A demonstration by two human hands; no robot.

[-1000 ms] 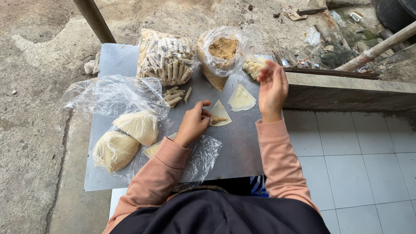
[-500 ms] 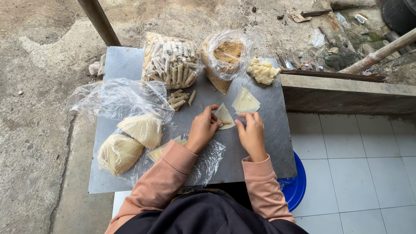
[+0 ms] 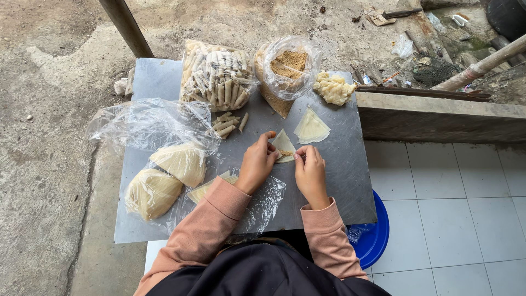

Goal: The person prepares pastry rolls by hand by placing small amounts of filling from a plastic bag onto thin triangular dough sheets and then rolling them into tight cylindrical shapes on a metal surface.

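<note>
A grey counter (image 3: 350,164) is filling the middle of the view, sitting over rough concrete ground on the left and white floor tiles on the right. A blue bucket (image 3: 374,233) is peeking out from under its near right corner. On the left half, crumpled clear plastic (image 3: 148,123) is lying over two stacks of pale wrapper sheets (image 3: 164,175), with more sheets fanning out near the person's left sleeve. At the far edge, a clear bag of finished rolls (image 3: 216,77) is lying just left of an open bag of brown crumb filling (image 3: 287,68), and a pale lumpy mound (image 3: 333,87) is sitting right of that bag. A few loose rolls (image 3: 226,125) are lying just near of the roll bag. A spare triangular wrapper (image 3: 311,127) is lying flat toward the far right, apart from the hands.

The triangular wrapper being worked (image 3: 284,145) is lying on the middle of the counter, with a bit of brown filling at its near edge. The left hand (image 3: 256,163) is pinching its left side with thumb and fingertips. The right hand (image 3: 310,171) is curling its fingers down and gripping the wrapper's near right edge, both hands touching it.
</note>
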